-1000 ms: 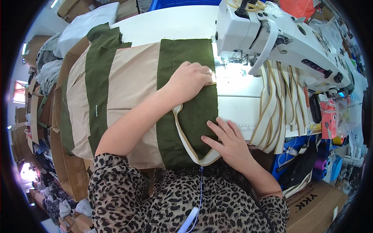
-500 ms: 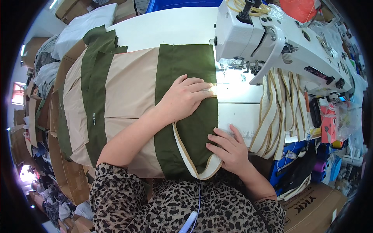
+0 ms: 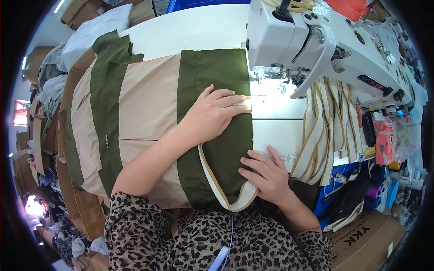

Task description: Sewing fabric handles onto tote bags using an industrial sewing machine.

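Observation:
Across the white sewing table (image 3: 194, 27) lies an olive-green and beige striped fabric panel (image 3: 149, 95). My left hand (image 3: 212, 113) rests on the right green band, fingertips flat on the end of a cream strap (image 3: 208, 169) with tan edging at the fabric's edge. The strap loops down under that hand toward my right hand (image 3: 266, 176). That hand lies open, fingers spread, on the lower right of the green band and beside the strap's loop. A white sewing machine (image 3: 289, 40) stands just beyond the fabric's right edge, its needle area above my left fingertips.
A pile of similar cream straps (image 3: 321, 131) hangs right of the machine bed, near a pink object (image 3: 383, 142) and thread cones (image 3: 373, 189). Cardboard boxes (image 3: 77, 203) and heaped cloth stand at the left, a blue bin (image 3: 205, 5) behind, and a carton (image 3: 361, 239) at lower right.
My left fingers have loosened from a bunched grip on the strap end to lie flatter across it. My right hand has shifted slightly rightward. The view has also moved a little.

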`<state>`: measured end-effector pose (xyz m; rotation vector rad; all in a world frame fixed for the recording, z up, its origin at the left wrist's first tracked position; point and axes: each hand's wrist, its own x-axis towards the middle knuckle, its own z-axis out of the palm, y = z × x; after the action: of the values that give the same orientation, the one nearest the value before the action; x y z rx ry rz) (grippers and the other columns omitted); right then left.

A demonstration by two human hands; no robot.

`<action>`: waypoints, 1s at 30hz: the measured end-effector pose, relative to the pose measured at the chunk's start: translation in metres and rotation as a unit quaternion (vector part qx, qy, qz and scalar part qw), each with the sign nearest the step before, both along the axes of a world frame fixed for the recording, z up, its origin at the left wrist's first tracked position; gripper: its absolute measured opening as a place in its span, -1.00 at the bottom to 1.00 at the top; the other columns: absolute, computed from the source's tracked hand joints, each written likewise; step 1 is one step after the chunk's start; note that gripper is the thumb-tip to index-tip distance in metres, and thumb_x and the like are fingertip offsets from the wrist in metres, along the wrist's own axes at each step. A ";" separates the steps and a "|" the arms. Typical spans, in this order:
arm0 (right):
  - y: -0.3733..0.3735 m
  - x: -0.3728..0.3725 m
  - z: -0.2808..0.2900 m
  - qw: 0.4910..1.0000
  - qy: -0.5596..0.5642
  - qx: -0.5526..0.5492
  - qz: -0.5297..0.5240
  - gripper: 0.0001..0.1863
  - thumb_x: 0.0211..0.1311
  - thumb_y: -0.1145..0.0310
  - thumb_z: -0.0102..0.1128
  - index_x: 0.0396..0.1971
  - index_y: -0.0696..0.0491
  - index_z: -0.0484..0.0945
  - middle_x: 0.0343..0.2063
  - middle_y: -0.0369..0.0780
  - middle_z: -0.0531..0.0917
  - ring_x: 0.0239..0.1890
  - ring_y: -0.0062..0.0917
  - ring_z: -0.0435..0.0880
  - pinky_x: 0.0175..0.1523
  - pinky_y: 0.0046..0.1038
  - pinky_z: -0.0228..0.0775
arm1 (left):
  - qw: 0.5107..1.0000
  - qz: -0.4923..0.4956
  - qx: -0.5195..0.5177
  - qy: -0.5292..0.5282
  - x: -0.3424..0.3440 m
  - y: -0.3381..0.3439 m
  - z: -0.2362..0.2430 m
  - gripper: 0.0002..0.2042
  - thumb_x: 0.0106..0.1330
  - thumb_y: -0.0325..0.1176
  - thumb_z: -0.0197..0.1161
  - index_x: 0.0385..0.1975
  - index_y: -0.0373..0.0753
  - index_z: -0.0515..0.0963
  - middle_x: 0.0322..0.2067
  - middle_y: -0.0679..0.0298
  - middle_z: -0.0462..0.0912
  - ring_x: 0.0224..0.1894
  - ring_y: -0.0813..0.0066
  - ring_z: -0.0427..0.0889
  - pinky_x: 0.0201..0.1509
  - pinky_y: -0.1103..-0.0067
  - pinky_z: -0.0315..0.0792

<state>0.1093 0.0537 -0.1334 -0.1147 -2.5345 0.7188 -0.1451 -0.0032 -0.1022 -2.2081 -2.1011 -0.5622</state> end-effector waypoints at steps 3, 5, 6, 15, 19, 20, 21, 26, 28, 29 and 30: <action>0.000 -0.001 -0.001 1.000 0.001 0.001 0.000 -0.73 0.01 0.40 0.28 -0.21 -0.06 0.71 -0.02 -0.34 0.69 0.19 -0.45 0.62 0.42 -0.03 0.20 | 1.000 0.002 -0.007 -0.003 0.000 -0.001 -0.001 -0.71 0.23 -0.49 0.31 -0.06 -0.03 0.69 0.06 0.40 0.67 0.16 0.30 0.57 0.33 0.06 0.39; -0.001 0.000 -0.001 1.000 0.000 0.008 -0.001 -0.74 0.02 0.40 0.28 -0.22 -0.06 0.71 -0.02 -0.33 0.69 0.18 -0.45 0.62 0.42 -0.03 0.20 | 1.000 0.002 -0.008 -0.002 0.000 -0.001 0.000 -0.71 0.24 -0.49 0.31 -0.06 -0.03 0.69 0.07 0.40 0.67 0.17 0.30 0.57 0.33 0.06 0.39; 0.000 0.000 -0.002 1.000 0.000 0.007 0.000 -0.74 0.02 0.40 0.28 -0.22 -0.06 0.71 -0.02 -0.33 0.69 0.18 -0.45 0.62 0.42 -0.03 0.20 | 1.000 0.002 -0.009 -0.001 0.000 -0.001 0.000 -0.71 0.24 -0.49 0.30 -0.05 -0.02 0.69 0.07 0.40 0.67 0.17 0.30 0.57 0.34 0.05 0.38; 0.001 0.000 -0.004 1.000 -0.002 0.024 0.002 -0.72 -0.01 0.26 0.36 -0.23 -0.08 0.72 -0.04 -0.32 0.72 0.17 -0.41 0.64 0.44 -0.03 0.17 | 1.000 -0.004 -0.014 0.002 -0.001 0.000 0.000 -0.70 0.25 -0.48 0.30 -0.03 -0.02 0.68 0.08 0.40 0.67 0.17 0.29 0.57 0.34 0.05 0.38; 0.003 0.001 0.003 1.000 -0.015 -0.002 -0.002 -0.73 0.01 0.34 0.34 -0.21 -0.05 0.71 -0.02 -0.31 0.69 0.20 -0.42 0.61 0.46 0.05 0.10 | 1.000 -0.008 -0.013 -0.007 -0.001 0.007 0.002 -0.70 0.26 -0.48 0.29 -0.04 -0.02 0.68 0.07 0.39 0.67 0.17 0.28 0.56 0.34 0.06 0.38; 0.004 0.001 0.007 1.000 -0.024 -0.018 -0.005 -0.73 0.02 0.41 0.31 -0.20 -0.03 0.70 0.00 -0.31 0.67 0.23 -0.44 0.58 0.47 0.10 0.06 | 1.000 -0.016 -0.014 -0.008 -0.001 0.012 0.003 -0.71 0.26 -0.48 0.29 -0.04 -0.02 0.68 0.06 0.39 0.67 0.17 0.28 0.56 0.34 0.06 0.39; 0.006 0.000 0.010 1.000 -0.023 -0.018 -0.004 -0.73 0.02 0.41 0.31 -0.20 -0.03 0.70 0.00 -0.31 0.67 0.23 -0.44 0.58 0.47 0.10 0.06 | 1.000 -0.025 -0.014 -0.010 -0.001 0.016 0.003 -0.71 0.26 -0.48 0.29 -0.05 -0.02 0.68 0.05 0.38 0.67 0.17 0.27 0.56 0.33 0.06 0.39; 0.016 -0.002 0.019 0.998 -0.063 -0.028 -0.012 -0.70 0.01 0.37 0.36 -0.18 -0.02 0.69 0.01 -0.31 0.65 0.24 -0.43 0.57 0.50 0.19 -0.09 | 1.000 -0.025 -0.008 -0.009 -0.005 0.026 0.000 -0.73 0.25 -0.48 0.29 -0.06 -0.04 0.68 0.01 0.37 0.67 0.16 0.27 0.56 0.32 0.06 0.39; 0.016 -0.002 0.017 0.998 -0.061 -0.031 -0.014 -0.70 0.01 0.36 0.37 -0.18 -0.03 0.69 0.01 -0.31 0.65 0.24 -0.43 0.57 0.50 0.19 -0.08 | 1.000 -0.021 -0.007 -0.007 -0.004 0.027 0.001 -0.73 0.25 -0.48 0.29 -0.07 -0.04 0.68 0.00 0.37 0.67 0.16 0.27 0.56 0.32 0.05 0.40; 0.016 -0.002 0.016 0.997 -0.060 -0.036 -0.012 -0.70 0.00 0.34 0.37 -0.18 -0.03 0.69 0.01 -0.31 0.66 0.24 -0.43 0.57 0.50 0.18 -0.07 | 1.000 -0.021 -0.007 -0.008 -0.004 0.027 0.001 -0.73 0.25 -0.48 0.29 -0.07 -0.04 0.68 0.01 0.37 0.67 0.16 0.27 0.55 0.32 0.05 0.40; 0.015 -0.001 0.015 0.998 -0.059 -0.034 -0.012 -0.70 0.00 0.34 0.37 -0.18 -0.03 0.69 0.01 -0.31 0.66 0.24 -0.43 0.57 0.50 0.18 -0.07 | 1.000 -0.021 -0.007 -0.010 -0.004 0.027 0.000 -0.73 0.24 -0.48 0.30 -0.08 -0.04 0.68 0.01 0.37 0.67 0.16 0.27 0.55 0.32 0.05 0.40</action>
<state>0.1083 0.0688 -0.1185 -0.2168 -2.6150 0.8104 -0.1490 0.0242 -0.1018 -2.2681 -2.0790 -0.5760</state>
